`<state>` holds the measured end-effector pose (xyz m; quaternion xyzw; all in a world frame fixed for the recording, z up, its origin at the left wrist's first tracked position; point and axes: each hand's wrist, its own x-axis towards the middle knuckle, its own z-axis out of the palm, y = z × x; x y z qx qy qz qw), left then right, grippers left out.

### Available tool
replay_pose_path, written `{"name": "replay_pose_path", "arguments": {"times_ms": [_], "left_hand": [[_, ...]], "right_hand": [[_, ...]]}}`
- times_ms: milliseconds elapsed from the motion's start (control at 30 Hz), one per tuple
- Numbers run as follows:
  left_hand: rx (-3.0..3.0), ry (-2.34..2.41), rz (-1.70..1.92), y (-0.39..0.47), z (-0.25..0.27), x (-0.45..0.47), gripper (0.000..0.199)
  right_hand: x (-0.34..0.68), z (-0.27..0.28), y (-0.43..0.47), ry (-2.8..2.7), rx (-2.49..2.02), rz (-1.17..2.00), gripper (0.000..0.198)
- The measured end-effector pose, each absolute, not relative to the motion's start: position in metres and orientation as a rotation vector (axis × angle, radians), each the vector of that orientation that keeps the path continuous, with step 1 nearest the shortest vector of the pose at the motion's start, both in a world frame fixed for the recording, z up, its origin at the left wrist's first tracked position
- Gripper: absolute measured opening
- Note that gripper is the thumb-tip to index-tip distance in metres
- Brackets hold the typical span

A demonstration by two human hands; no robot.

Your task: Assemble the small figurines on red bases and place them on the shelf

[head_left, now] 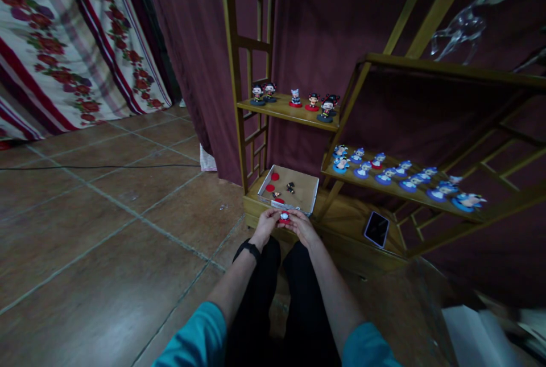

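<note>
While right-side figures (386, 176) seem done, the left hand (267, 222) and right hand (302, 225) grip a red-based figurine (284, 217); boxed parts (290, 188) remain.

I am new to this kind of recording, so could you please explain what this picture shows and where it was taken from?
There is no machine here: you see a person's two bare hands, filmed by a camera worn on the head, looking forward and down. The left hand and right hand together hold a small red-and-white figure. Just beyond, on a low wooden ledge, sits a shallow open box containing red discs and small dark pieces. A dark-screened device lies to the right, and more figurines stand on the shelves above.
</note>
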<state>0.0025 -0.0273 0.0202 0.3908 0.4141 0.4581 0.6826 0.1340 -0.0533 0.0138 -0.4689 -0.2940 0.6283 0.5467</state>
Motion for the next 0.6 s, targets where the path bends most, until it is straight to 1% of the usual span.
{"name": "replay_pose_path", "arguments": {"times_ms": [233, 467, 600], "left_hand": [[0.819, 0.866, 0.987, -0.0261, 0.0216, 0.0016, 0.021], [0.796, 0.897, 1.035, -0.0243, 0.0197, 0.0021, 0.016], [0.786, 0.945, 1.033, -0.0238, 0.0173, 0.0033, 0.019]], "right_hand": [[0.1339, 0.0124, -0.0518, -0.687, -1.134, 1.455, 0.025], [0.1314, 0.0145, -0.0532, -0.721, -1.086, 1.437, 0.027], [0.1316, 0.0072, -0.051, -0.709, -1.136, 1.391, 0.028]]}}
